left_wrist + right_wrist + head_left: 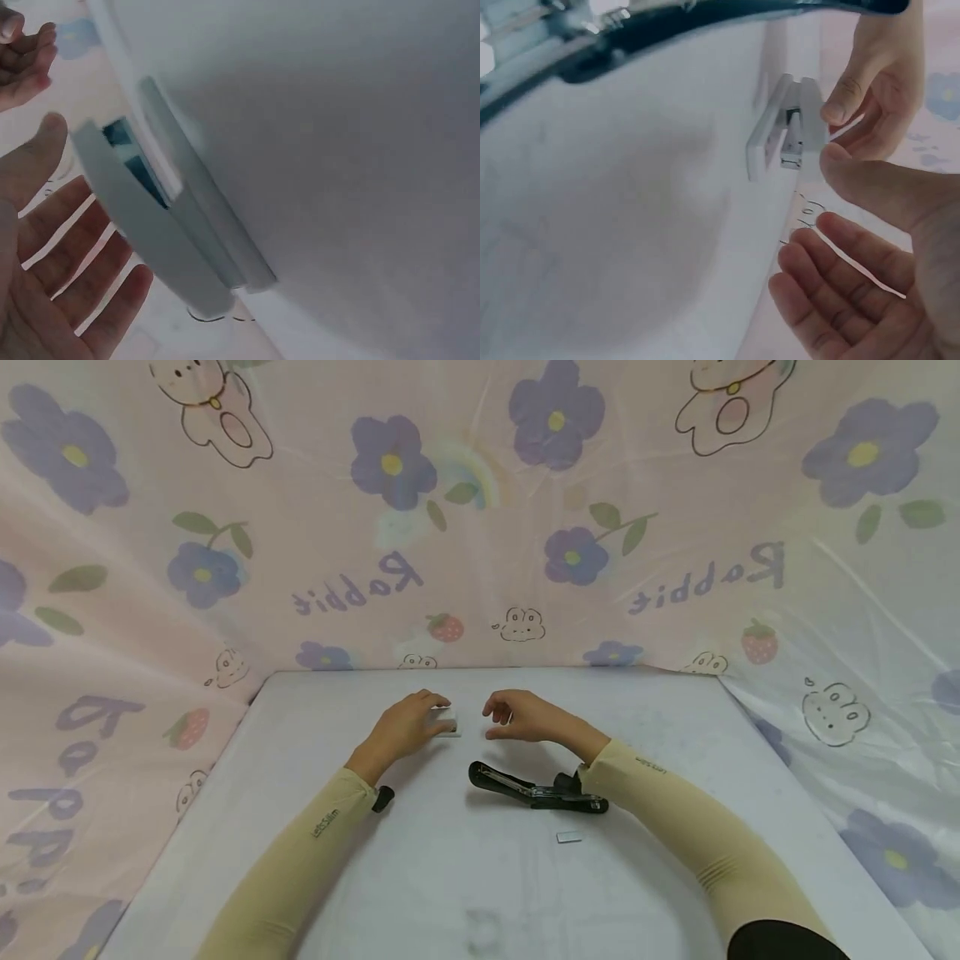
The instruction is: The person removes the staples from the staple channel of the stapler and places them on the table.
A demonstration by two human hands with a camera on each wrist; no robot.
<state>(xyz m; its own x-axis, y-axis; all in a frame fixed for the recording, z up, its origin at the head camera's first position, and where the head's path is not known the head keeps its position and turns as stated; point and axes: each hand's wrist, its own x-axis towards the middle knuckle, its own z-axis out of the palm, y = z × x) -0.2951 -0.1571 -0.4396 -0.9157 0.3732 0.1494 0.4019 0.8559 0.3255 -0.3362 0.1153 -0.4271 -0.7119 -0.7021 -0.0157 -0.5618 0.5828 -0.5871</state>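
Observation:
A small white stapler [447, 723] stands on the white table, its top arm raised a little above the base. My left hand [405, 727] is right beside it; in the left wrist view the thumb and spread fingers lie along the top arm of the stapler [150, 225]. To the right, my right hand [525, 717] hovers with loosely bent fingers, nothing in them and a gap between it and the white stapler [810, 131]. A black stapler [517, 787], folded wide open, lies nearer me below the right wrist.
A short strip of staples [568, 837] lies on the table [420, 885] in front of the black stapler. Patterned cloth [480, 552] hangs behind and along both sides of the table. A black wrist camera [383, 798] sits under the left wrist.

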